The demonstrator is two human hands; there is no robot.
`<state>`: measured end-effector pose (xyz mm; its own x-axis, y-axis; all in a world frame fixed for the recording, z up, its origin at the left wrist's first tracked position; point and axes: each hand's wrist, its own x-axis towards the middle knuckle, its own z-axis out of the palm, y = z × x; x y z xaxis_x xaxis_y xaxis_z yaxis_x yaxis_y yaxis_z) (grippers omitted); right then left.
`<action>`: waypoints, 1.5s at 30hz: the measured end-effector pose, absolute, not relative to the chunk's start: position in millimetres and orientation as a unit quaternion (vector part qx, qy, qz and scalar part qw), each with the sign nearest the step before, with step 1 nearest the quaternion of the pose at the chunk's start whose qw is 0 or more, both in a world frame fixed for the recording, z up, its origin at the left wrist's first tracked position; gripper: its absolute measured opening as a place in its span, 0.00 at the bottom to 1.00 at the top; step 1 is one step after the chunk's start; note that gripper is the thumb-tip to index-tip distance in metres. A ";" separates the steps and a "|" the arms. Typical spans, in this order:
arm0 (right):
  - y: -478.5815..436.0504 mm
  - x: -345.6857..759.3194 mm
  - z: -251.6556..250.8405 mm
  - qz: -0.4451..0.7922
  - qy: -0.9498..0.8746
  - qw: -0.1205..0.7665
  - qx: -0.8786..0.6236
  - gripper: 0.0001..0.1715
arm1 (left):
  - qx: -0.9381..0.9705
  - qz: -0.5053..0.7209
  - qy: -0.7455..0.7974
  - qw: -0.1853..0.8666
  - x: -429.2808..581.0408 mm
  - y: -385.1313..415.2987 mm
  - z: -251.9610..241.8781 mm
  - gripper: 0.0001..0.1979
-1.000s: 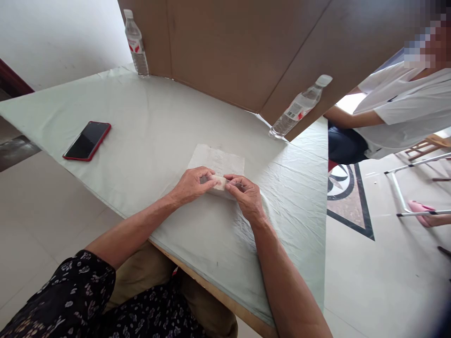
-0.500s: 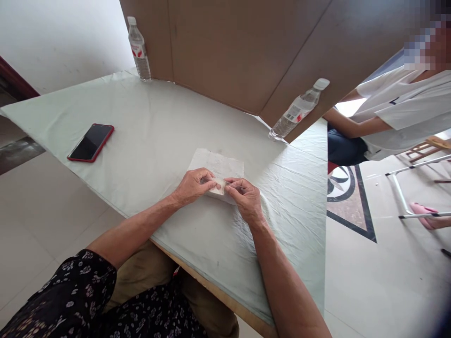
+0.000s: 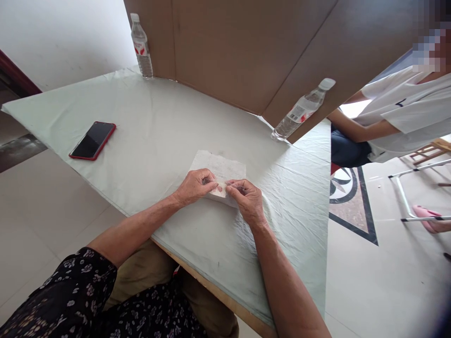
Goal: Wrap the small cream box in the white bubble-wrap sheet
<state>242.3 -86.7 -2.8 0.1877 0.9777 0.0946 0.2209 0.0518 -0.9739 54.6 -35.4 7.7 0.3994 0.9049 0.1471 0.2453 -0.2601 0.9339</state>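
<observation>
A white paper napkin (image 3: 221, 169) lies flat on the pale green tablecloth (image 3: 158, 126) in front of me. Its near edge is folded up into a small wad. My left hand (image 3: 195, 185) and my right hand (image 3: 246, 197) meet over that edge, fingertips close together, each pinching the folded part of the napkin. Both forearms rest on the table.
A red phone (image 3: 92, 140) lies at the left of the table. Two water bottles (image 3: 142, 46) (image 3: 303, 109) stand against a brown cardboard screen (image 3: 246, 47) at the back. A person in a white shirt (image 3: 398, 112) sits at the right, beyond the table's edge.
The hands stay pinched on the napkin's near edge; the visible folded wad between the fingers has grown smaller. The camera view has shifted slightly.
</observation>
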 end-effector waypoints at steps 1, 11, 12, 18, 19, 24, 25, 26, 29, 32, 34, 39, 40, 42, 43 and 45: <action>-86.7 242.1 -2.3 0.378 -0.513 0.509 -0.579 0.10 | 0.702 0.361 0.411 0.456 54.4 -35.1 7.1 0.06; -86.3 242.7 -2.0 0.383 -0.508 0.507 -0.582 0.11 | 0.680 0.322 0.443 0.488 52.8 -34.0 13.2 0.07; -86.1 243.0 -2.5 0.382 -0.509 0.505 -0.584 0.11 | 0.678 0.320 0.445 0.490 52.9 -33.9 13.4 0.07; -85.7 244.0 -2.3 0.343 -0.516 0.480 -0.622 0.13 | 0.668 0.313 0.447 0.506 53.1 -32.9 11.8 0.10; -85.5 244.3 -2.3 0.332 -0.519 0.472 -0.631 0.13 | 0.668 0.312 0.448 0.506 53.1 -32.9 11.7 0.10; -84.5 248.1 -2.4 0.220 -0.549 0.462 -0.661 0.11 | 0.668 0.311 0.447 0.507 53.1 -33.8 12.9 0.10; -85.2 248.3 -1.2 0.175 -0.565 0.468 -0.657 0.10 | 0.668 0.311 0.445 0.509 53.3 -33.9 13.3 0.10; -86.4 247.9 1.1 0.123 -0.585 0.473 -0.647 0.09 | 0.669 0.311 0.443 0.510 53.4 -34.0 13.7 0.09; -93.8 240.7 13.3 -0.056 -0.657 0.462 -0.593 0.04 | 0.669 0.314 0.443 0.508 53.9 -33.7 14.6 0.09; -102.9 227.4 26.5 -0.171 -0.713 0.417 -0.537 0.03 | 0.672 0.317 0.442 0.502 54.1 -33.0 14.3 0.10; -106.5 219.6 29.9 -0.178 -0.750 0.383 -0.509 0.04 | 0.678 0.319 0.438 0.497 53.9 -32.6 13.0 0.10; -105.2 214.8 19.8 -0.114 -0.815 0.307 -0.478 0.07 | 0.687 0.325 0.434 0.484 52.9 -31.5 11.1 0.11; -104.6 215.3 17.5 -0.105 -0.817 0.300 -0.481 0.07 | 0.689 0.322 0.432 0.486 52.2 -31.0 12.0 0.11; -104.2 215.9 14.7 -0.091 -0.817 0.287 -0.491 0.07 | 0.687 0.313 0.423 0.502 49.8 -29.4 14.9 0.12; -104.4 215.8 14.3 -0.085 -0.818 0.279 -0.496 0.06 | 0.683 0.311 0.417 0.513 47.9 -28.4 16.5 0.13; -105.2 215.0 14.6 -0.075 -0.820 0.260 -0.505 0.06 | 0.674 0.314 0.411 0.527 43.0 -26.5 19.0 0.14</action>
<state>215.0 -105.2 14.6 -0.3545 0.7886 0.5023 0.8665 0.4790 -0.1405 43.0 -26.5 19.0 0.4647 0.8854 -0.0095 0.2222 -0.1062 0.9692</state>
